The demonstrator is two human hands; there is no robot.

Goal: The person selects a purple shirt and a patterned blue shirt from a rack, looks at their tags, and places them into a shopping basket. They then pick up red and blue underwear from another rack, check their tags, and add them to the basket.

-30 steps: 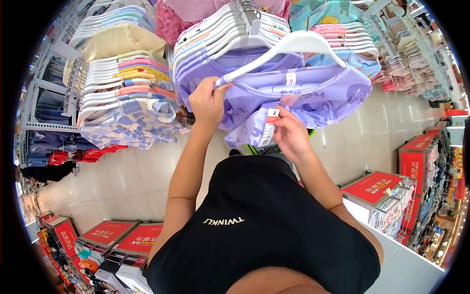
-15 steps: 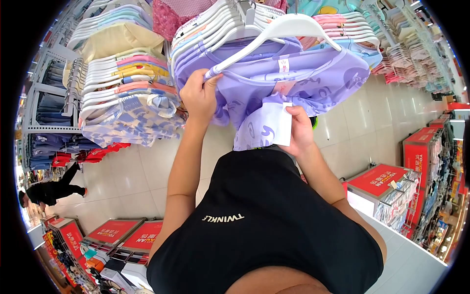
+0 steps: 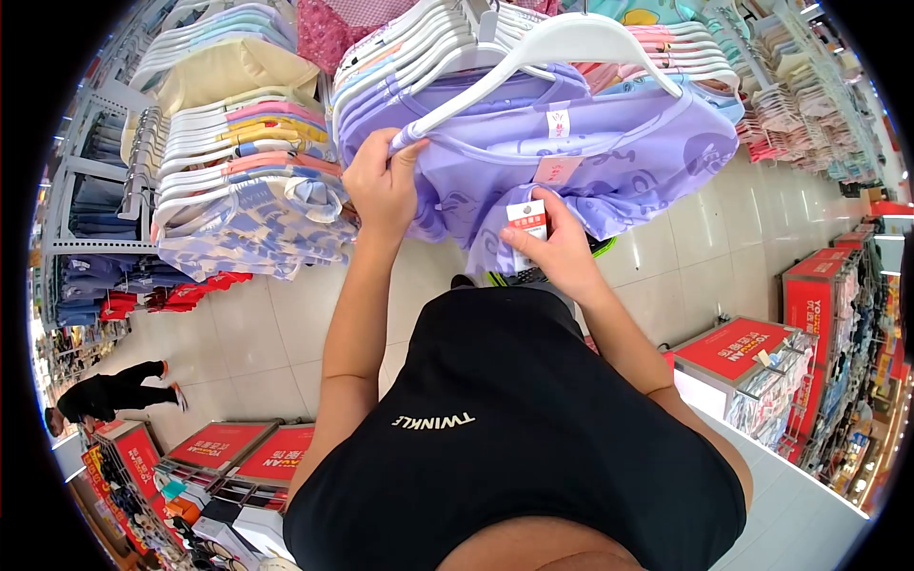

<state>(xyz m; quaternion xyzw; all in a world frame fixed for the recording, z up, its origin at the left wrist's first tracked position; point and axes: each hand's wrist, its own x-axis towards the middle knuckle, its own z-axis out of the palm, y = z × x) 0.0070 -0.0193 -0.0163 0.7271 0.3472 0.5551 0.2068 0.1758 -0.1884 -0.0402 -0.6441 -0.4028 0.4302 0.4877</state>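
A lilac printed top (image 3: 666, 143) hangs on a white hanger (image 3: 581, 43) in front of me. My left hand (image 3: 381, 186) is closed around the hanger's left end and the top's shoulder fabric. Lower down, my right hand (image 3: 562, 247) pinches a white and red price tag (image 3: 526, 217) between thumb and fingers, its printed side facing up. A pink label (image 3: 558, 170) lies just above that hand, below the neckline. Whether the right fingers also hold some fabric underneath is hidden.
Behind the top, more lilac garments (image 3: 381, 114) hang on a rack. Patterned children's clothes (image 3: 257, 224) hang at the left. Red-topped display stands (image 3: 738, 347) flank the tiled aisle (image 3: 276, 324). A person in black (image 3: 109, 395) is at the far left.
My right hand has shifted up and left, and the tag now shows its printed face instead of a blank white one. The light fabric there has dropped. The person in black has moved.
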